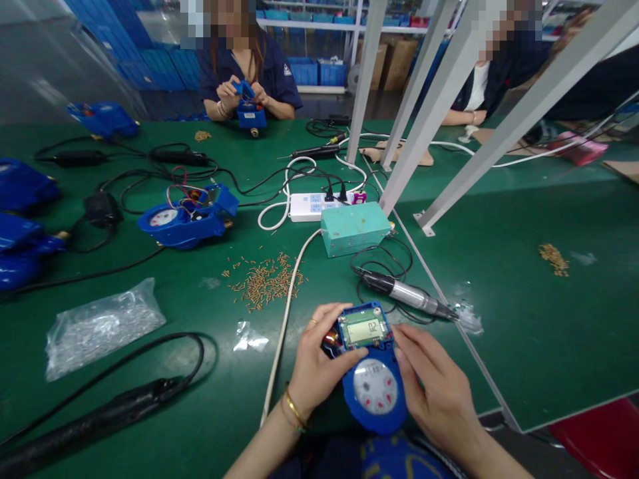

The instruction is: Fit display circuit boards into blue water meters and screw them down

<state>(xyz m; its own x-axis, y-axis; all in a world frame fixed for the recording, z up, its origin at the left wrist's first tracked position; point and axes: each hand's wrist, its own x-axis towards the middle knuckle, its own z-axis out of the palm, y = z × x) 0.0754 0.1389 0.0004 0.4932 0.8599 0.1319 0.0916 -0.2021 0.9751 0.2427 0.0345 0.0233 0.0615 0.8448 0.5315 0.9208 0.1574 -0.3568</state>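
Both hands on a blue water meter (373,392), held up just above the green bench (214,406) at bottom centre of frame. Left hand (317,362): narrow, fingers wrapped round the meter's left edge, thumb lying across it below the display. Right hand (434,382): narrow, fingers pressed against the right side of the blue housing. Top of the meter is open, with a circuit board and lit LCD (362,330) showing; digits look like 02, but it's small. Round dial (375,386) faces up below that. Gold bracelet (294,409) on the left wrist.

Nearby: electric screwdriver (404,293) lying just above the right hand, white cable (284,332) running past the left hand. Brass pins (264,283) scattered centre frame, bag of small parts (102,329) lower left. Teal box (353,228) and power strip (312,207) centre. Second blue meter (187,216) with loose coloured wires left of centre, more blue meters (20,186) at left edge. Upper centre, a co-worker's hands (239,96) hold another blue meter (249,113).
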